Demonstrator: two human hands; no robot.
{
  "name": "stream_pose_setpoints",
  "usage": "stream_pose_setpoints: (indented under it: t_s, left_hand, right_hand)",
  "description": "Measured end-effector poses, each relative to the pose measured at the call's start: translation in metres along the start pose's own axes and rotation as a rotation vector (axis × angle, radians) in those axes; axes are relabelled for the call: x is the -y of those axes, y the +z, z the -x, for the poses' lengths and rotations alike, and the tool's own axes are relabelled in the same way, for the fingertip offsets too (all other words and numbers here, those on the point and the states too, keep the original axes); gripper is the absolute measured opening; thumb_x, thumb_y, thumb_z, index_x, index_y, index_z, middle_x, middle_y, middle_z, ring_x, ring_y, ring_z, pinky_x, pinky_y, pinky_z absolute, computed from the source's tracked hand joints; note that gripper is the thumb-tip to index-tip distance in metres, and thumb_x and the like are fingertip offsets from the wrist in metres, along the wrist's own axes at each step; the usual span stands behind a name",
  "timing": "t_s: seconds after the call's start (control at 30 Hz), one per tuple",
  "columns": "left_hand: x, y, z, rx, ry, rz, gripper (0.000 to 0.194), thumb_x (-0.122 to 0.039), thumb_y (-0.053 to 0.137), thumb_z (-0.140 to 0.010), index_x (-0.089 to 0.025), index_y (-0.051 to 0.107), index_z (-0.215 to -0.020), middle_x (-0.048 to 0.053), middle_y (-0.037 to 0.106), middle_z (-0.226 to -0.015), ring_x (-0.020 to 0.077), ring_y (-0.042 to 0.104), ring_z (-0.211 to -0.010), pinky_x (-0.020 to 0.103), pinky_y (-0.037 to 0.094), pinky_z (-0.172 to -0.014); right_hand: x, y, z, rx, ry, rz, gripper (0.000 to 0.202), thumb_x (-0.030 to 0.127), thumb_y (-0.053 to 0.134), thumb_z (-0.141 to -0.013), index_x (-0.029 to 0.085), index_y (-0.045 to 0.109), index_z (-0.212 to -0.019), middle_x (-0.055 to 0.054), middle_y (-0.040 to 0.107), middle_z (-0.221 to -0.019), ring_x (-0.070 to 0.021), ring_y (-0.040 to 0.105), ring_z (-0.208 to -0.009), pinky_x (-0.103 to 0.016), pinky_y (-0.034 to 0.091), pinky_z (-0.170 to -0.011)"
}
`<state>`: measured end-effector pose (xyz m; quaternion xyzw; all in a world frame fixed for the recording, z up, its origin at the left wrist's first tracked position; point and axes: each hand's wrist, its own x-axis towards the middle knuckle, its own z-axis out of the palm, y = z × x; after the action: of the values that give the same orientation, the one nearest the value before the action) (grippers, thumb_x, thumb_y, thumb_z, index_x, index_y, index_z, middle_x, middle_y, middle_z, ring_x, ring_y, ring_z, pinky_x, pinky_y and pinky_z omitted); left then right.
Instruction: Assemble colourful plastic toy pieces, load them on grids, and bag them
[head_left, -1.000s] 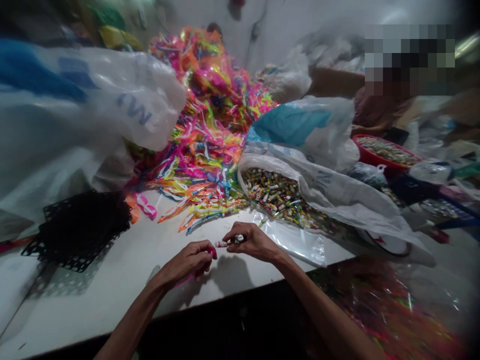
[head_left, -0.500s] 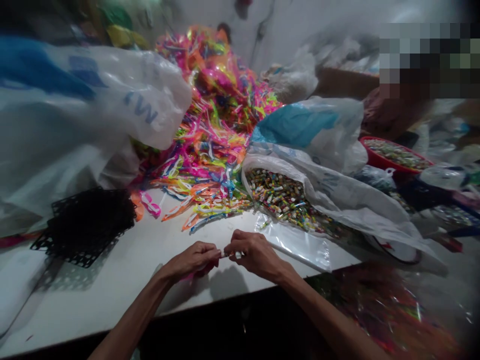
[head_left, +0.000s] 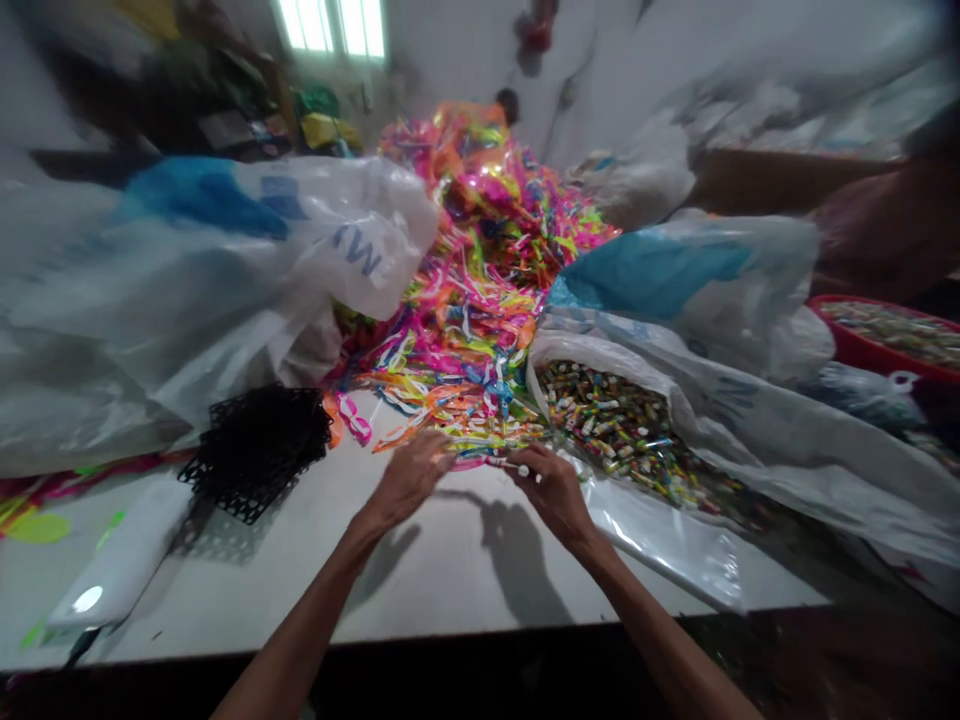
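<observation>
My right hand (head_left: 551, 490) is closed on a thin pink and white plastic piece (head_left: 495, 462), pinched between thumb and fingers, with a small white end showing by the fingertips. My left hand (head_left: 411, 482), blurred by motion, is at the near edge of the colourful pile with its fingers stretched out; no held object shows in it. Beyond both hands lies the heap of pink, orange, yellow and blue plastic strips (head_left: 480, 340). An open white sack (head_left: 555, 345) of small multicoloured pieces (head_left: 622, 420) lies right of the heap.
Black perforated sheets (head_left: 259, 450) are stacked left on the white table (head_left: 300, 590). Large plastic bags (head_left: 225, 270) stand behind them. A clear plastic bag (head_left: 675, 540) lies right of my right hand. A red basin (head_left: 862, 335) and a person's sleeve (head_left: 862, 225) are far right.
My hands have moved apart and forward, towards the pile. The pink piece that was between both hands is now at my right fingertips. The view has shifted left.
</observation>
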<state>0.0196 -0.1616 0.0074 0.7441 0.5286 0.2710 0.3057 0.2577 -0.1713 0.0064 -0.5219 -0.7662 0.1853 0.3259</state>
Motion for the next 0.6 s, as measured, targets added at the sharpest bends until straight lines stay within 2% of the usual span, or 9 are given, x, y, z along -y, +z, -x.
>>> stream_pose_setpoints:
  t_s: [0.07,0.1,0.17,0.27,0.4,0.53,0.6]
  left_hand:
    - [0.024,-0.013,-0.014,-0.3,-0.152,-0.262,0.035,-0.034,0.035,-0.089,-0.018,0.055,-0.113,0.009,0.054,-0.119,0.0195,0.047,-0.115,0.033,0.036,-0.101]
    - [0.037,-0.019,-0.02,-0.391,-0.235,-0.347,0.036,-0.031,0.036,-0.088,-0.015,0.053,-0.115,0.012,0.052,-0.121,0.0223,0.045,-0.118,0.036,0.035,-0.102]
    - [0.06,-0.029,-0.031,-0.487,-0.377,-0.439,0.038,-0.025,0.041,-0.085,-0.007,0.05,-0.117,0.02,0.046,-0.124,0.0299,0.041,-0.121,0.042,0.033,-0.102]
    - [0.082,-0.035,-0.046,-0.526,-0.505,-0.492,0.04,-0.016,0.044,-0.079,0.001,0.048,-0.115,0.027,0.044,-0.12,0.0361,0.044,-0.115,0.045,0.037,-0.094]
    - [0.092,-0.03,-0.063,-0.521,-0.608,-0.51,0.045,-0.005,0.038,-0.074,0.005,0.044,-0.118,0.028,0.05,-0.111,0.0367,0.048,-0.108,0.044,0.04,-0.084]
    - [0.093,-0.025,-0.068,-0.422,-0.594,-0.451,0.027,-0.014,0.049,-0.073,-0.004,0.06,-0.095,0.022,0.059,-0.097,0.0326,0.055,-0.097,0.039,0.041,-0.079]
    - [0.089,-0.022,-0.062,-0.38,-0.562,-0.403,0.02,-0.024,0.052,-0.073,-0.011,0.062,-0.084,0.016,0.062,-0.088,0.0291,0.058,-0.089,0.035,0.042,-0.074]
  right_hand:
    - [-0.013,0.003,-0.003,-0.111,0.075,0.05,0.024,0.019,0.053,-0.082,0.019,0.066,-0.102,-0.008,0.062,-0.095,-0.0152,0.058,-0.064,-0.029,0.046,-0.065]
    - [-0.018,0.005,-0.002,-0.145,0.089,0.056,0.028,0.02,0.05,-0.083,0.018,0.063,-0.108,-0.009,0.062,-0.098,-0.0163,0.059,-0.066,-0.031,0.047,-0.067]
    - [-0.02,0.009,0.005,-0.176,0.063,0.028,0.03,0.019,0.046,-0.085,0.017,0.061,-0.111,-0.01,0.062,-0.099,-0.0197,0.06,-0.076,-0.034,0.048,-0.072]
    - [-0.011,0.015,0.02,-0.124,-0.017,-0.012,0.03,0.013,0.043,-0.085,0.018,0.062,-0.108,-0.009,0.061,-0.098,-0.0213,0.059,-0.091,-0.033,0.047,-0.079]
    - [0.003,0.019,0.036,0.046,0.05,0.151,0.031,0.008,0.048,-0.08,0.019,0.062,-0.106,-0.008,0.058,-0.104,-0.0178,0.061,-0.084,-0.027,0.046,-0.07]
    - [0.004,0.022,0.041,0.304,0.14,0.447,0.015,0.014,0.051,-0.084,0.019,0.065,-0.085,-0.005,0.061,-0.093,-0.0159,0.061,-0.071,-0.026,0.041,-0.063]
    - [0.002,0.023,0.042,0.341,0.154,0.509,0.014,0.017,0.05,-0.085,0.018,0.064,-0.083,-0.006,0.061,-0.09,-0.0165,0.06,-0.071,-0.027,0.04,-0.064]
